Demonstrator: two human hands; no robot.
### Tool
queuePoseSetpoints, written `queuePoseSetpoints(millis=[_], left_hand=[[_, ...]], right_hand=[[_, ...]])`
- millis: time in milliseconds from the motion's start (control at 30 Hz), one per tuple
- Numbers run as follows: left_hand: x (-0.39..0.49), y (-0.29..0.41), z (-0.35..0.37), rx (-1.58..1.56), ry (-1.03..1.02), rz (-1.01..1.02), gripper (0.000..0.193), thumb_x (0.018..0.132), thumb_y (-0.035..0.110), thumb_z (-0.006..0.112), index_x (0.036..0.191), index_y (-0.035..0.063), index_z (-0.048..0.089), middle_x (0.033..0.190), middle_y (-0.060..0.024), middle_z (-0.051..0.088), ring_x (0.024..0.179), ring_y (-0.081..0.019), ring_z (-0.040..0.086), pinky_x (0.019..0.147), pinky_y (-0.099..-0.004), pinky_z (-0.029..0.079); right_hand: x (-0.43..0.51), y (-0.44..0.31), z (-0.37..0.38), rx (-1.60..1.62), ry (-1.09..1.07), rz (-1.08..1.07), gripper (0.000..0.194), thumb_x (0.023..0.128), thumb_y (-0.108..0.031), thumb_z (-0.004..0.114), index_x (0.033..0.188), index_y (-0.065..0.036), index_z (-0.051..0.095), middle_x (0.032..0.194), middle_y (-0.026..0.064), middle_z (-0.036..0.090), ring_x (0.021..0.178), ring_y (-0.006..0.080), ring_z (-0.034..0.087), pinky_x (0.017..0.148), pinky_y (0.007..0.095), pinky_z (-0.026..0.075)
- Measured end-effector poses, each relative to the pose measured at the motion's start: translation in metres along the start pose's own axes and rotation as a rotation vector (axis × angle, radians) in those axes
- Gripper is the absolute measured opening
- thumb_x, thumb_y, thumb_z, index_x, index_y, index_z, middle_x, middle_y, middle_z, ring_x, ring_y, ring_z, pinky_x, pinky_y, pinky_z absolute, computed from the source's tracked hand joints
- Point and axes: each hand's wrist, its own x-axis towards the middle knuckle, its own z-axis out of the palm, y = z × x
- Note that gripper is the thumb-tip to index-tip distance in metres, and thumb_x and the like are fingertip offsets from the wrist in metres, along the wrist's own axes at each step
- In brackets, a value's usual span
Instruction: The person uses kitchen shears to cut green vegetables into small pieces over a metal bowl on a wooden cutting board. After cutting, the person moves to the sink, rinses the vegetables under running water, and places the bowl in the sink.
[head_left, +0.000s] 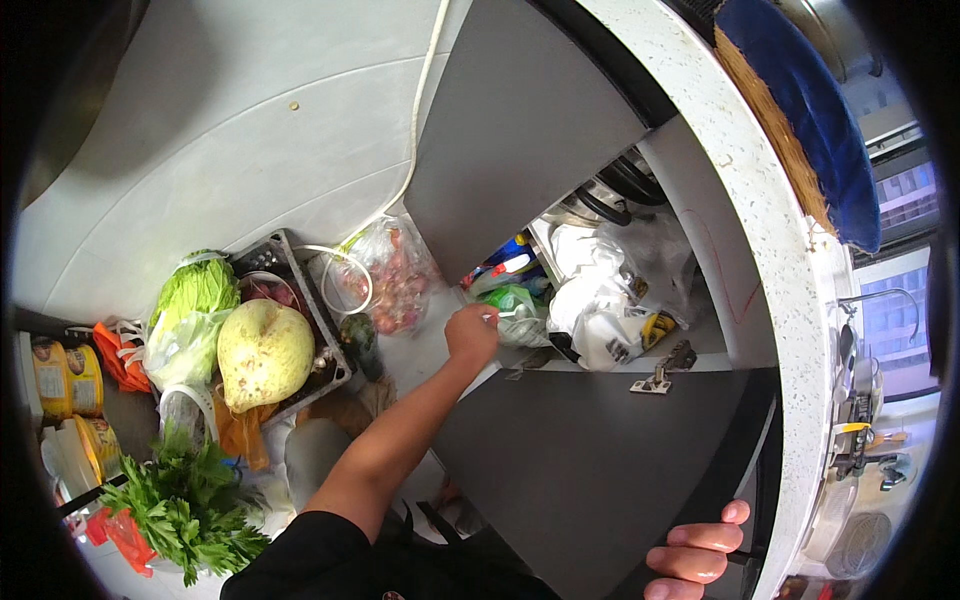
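Note:
My left hand (471, 334) reaches into an open low cabinet, its fingers curled beside a green plastic bag (519, 301). Whether it grips anything is hidden from this angle. Over at the lower right, the fingers of my right hand (694, 551) hook over the edge of the dark grey cabinet door (592, 450), which stands open on a metal hinge (660, 375). Inside the cabinet are crumpled white plastic bags (592, 292), some bottles (514, 259) and pots with black handles (607, 195). A second grey door (517, 127) is swung open on the far side.
A black crate (330, 341) by the tiled wall holds a large pale-green gourd (266, 352) and a bagged leafy cabbage (199, 292). Bagged red onions (390, 277) lie near a looped white cable (367, 296). Leafy celery (187, 502) sits lower left. A speckled countertop (757, 172) overhangs the cabinet.

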Motion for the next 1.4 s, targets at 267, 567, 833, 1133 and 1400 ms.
queuePoseSetpoints(millis=[267,567,833,1133,1400], left_hand=[[-0.002,-0.002,-0.022,-0.119,-0.009,-0.195,0.013,0.085,0.02,0.083,0.097,0.0159,0.086,0.094,-0.0121,0.08,0.087,-0.0334,0.076,0.081,-0.0432,0.059],[-0.007,-0.012,-0.053,-0.541,-0.025,-0.295,0.016,0.087,0.009,0.083,0.098,-0.0018,0.082,0.086,-0.012,0.079,0.067,-0.0166,0.073,0.062,-0.0313,0.057],[-0.021,0.046,-0.116,-0.663,0.026,-0.326,0.019,0.088,0.004,0.083,0.104,-0.0064,0.079,0.084,-0.0102,0.076,0.066,-0.0138,0.07,0.059,-0.0262,0.055],[-0.091,0.223,-0.269,-0.7,0.129,-0.46,0.017,0.088,-0.003,0.081,0.104,-0.0053,0.077,0.088,-0.0089,0.077,0.067,-0.0112,0.066,0.06,-0.0238,0.048],[-0.154,0.45,-0.368,-0.633,-0.06,-0.384,0.017,0.088,-0.002,0.084,0.104,-0.0021,0.079,0.091,-0.0089,0.077,0.066,-0.0129,0.067,0.06,-0.0247,0.053]], right_hand=[[-0.003,0.002,-0.006,0.019,-0.045,-0.012,0.061,0.114,-0.059,0.023,0.112,-0.019,0.069,0.083,0.0025,0.063,0.08,0.0219,0.059,0.11,0.0545,0.033],[0.002,0.008,0.001,0.048,-0.028,-0.062,0.057,0.112,-0.06,0.024,0.104,-0.018,0.062,0.08,0.0008,0.057,0.078,0.0207,0.054,0.108,0.0512,0.032],[0.003,0.004,-0.028,0.051,-0.298,0.076,0.033,0.107,-0.054,0.045,0.107,-0.03,0.068,0.088,-0.0086,0.063,0.09,0.0132,0.057,0.112,0.0511,0.027],[0.044,-0.005,-0.05,0.301,-0.519,0.366,0.033,0.091,-0.042,0.075,0.112,-0.016,0.077,0.122,0.0041,0.077,0.115,0.0233,0.071,0.114,0.0468,0.034],[0.146,-0.049,-0.142,0.353,-0.308,0.598,0.028,0.082,-0.008,0.081,0.109,-0.008,0.076,0.12,0.0083,0.075,0.112,0.0293,0.07,0.096,0.0446,0.053]])
